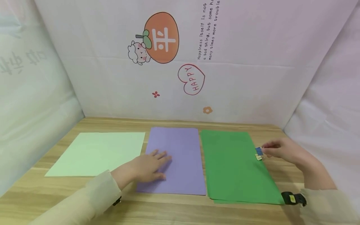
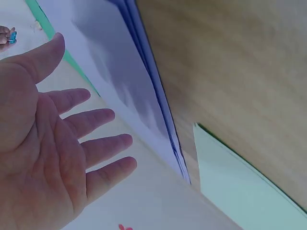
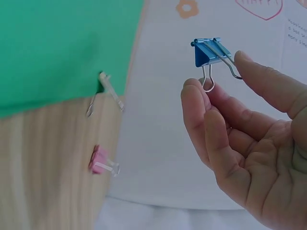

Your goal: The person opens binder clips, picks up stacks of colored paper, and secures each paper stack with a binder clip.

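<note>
My right hand (image 1: pixel 287 153) pinches a blue binder clip (image 3: pixel 208 50) by its wire handles, between thumb and fingers. In the head view that clip is just off the right edge of a stack of green paper (image 1: pixel 233 168). A pale binder clip (image 1: pixel 258 157) sits on that same edge, its handles sticking outward in the right wrist view. My left hand (image 1: pixel 149 165) is spread over a stack of purple paper (image 1: pixel 182 150), palm down. The left wrist view shows a gap between its fingers and the sheets, with their shadow on the purple.
Light green paper (image 1: pixel 98 150) lies at the left on the wooden table (image 1: pixel 135 211). A pink binder clip (image 3: pixel 100 160) lies on the wood beside the green stack. Printed white cloth (image 1: pixel 239 87) walls the table's back and sides.
</note>
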Demonstrator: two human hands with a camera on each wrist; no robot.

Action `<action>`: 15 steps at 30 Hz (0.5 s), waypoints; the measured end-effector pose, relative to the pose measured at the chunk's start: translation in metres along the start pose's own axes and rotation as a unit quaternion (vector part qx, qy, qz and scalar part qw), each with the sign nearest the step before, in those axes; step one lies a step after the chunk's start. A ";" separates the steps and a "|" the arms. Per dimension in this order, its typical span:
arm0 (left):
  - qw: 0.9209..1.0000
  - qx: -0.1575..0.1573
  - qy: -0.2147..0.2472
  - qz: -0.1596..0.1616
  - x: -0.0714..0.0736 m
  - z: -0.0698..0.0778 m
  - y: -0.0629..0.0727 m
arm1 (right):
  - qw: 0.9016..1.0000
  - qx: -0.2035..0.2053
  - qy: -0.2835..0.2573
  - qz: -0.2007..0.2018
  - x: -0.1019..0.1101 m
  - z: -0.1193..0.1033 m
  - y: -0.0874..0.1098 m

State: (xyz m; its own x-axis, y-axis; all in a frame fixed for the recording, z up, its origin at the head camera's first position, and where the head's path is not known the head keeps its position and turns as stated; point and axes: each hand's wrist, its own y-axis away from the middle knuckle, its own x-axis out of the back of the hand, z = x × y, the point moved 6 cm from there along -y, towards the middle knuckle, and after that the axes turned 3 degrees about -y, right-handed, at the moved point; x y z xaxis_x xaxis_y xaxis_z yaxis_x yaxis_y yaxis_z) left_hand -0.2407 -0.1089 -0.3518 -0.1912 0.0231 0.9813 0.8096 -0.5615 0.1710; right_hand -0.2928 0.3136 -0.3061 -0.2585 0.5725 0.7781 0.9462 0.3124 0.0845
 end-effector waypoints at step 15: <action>0.993 0.092 -0.008 0.080 0.010 -0.043 -0.015 | 0.999 0.015 0.012 0.049 -0.004 -0.042 -0.017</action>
State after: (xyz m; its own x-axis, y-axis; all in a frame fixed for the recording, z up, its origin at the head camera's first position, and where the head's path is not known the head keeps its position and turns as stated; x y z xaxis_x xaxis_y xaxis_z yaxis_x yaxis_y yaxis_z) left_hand -0.2792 -0.1359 -0.3483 -0.0451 -0.0406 0.9982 0.9167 -0.3989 0.0252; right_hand -0.2996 0.2743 -0.2844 -0.1595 0.5838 0.7961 0.9606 0.2777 -0.0111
